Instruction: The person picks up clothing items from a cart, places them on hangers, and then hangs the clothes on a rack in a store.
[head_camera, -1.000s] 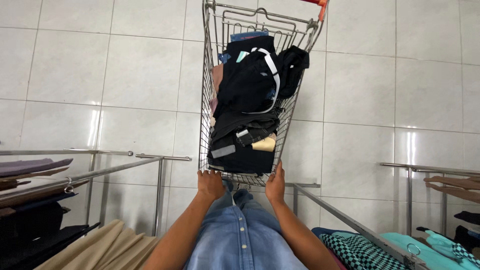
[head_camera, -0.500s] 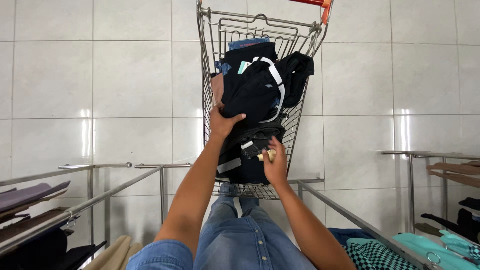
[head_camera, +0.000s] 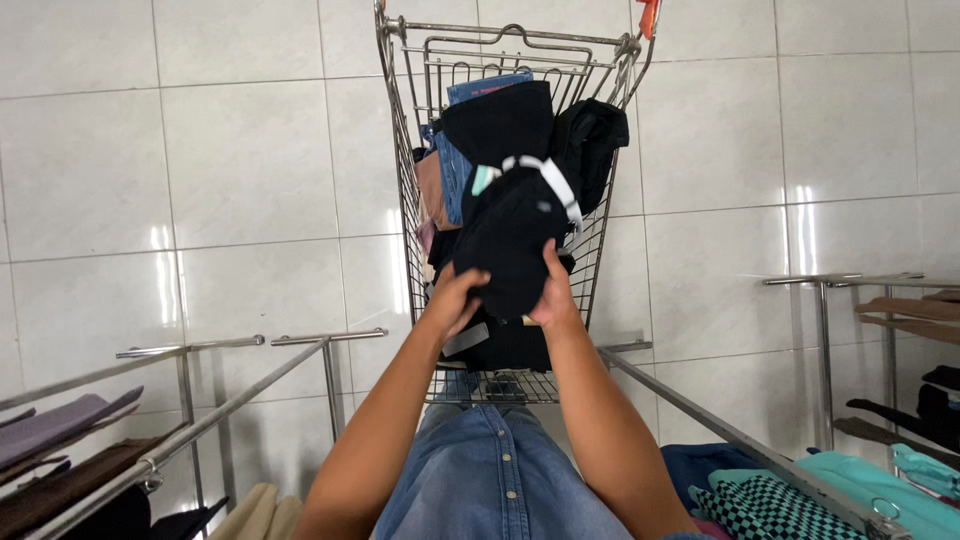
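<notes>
Black garment (head_camera: 510, 250) now gripped by both the left hand (head_camera: 455, 300) and right hand (head_camera: 553, 290), lifted off the cart (head_camera: 400, 170) pile, white-and-teal strap (head_camera: 545, 180) on top.

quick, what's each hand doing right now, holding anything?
Left hand: closed on the black garment above the cart.
Right hand: closed on the same black garment.

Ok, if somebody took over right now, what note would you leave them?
Left hand: gripping the black garment from its left side.
Right hand: gripping the same garment from the right.
The garment is held up over the wire shopping cart, above the other folded clothes.
Done: garment in both hands.
Left: it is not yet clear of the cart; the rest of the pile sits inside.
</notes>
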